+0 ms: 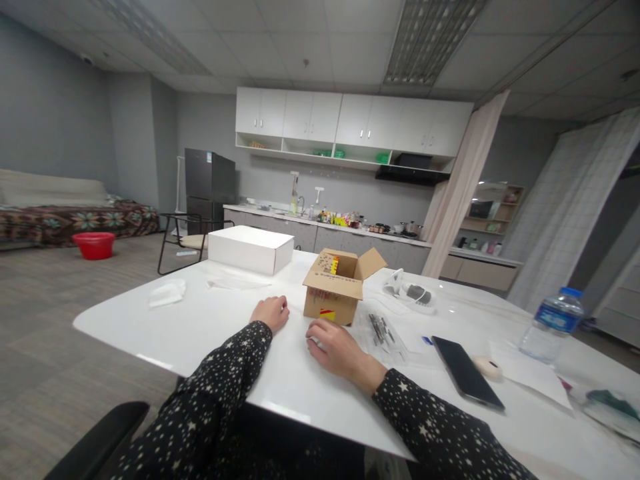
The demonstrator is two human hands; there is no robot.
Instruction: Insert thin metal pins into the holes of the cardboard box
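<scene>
My left hand (271,313) rests on the white table (200,333) with its fingers curled in and nothing visible in them. To its right, my right hand (340,350) lies on the tabletop, fingers loosely bent with small gaps between them, holding nothing. Just beyond the right hand stands a small cardboard box (327,305), its top flaps up and folded outward; its contents are hidden from here. Beside that box, a clear plastic pack with dark slim pieces (381,330) lies near my right hand. A white box (245,250) sits closed behind my left hand.
On the right are a black phone (467,372), a pale rounded object (487,367), white paper (533,377) and a water bottle (553,327). A white corded device (410,293) lies behind. Crumpled white tissue (167,293) is at left. A chair (183,243) stands beyond the table.
</scene>
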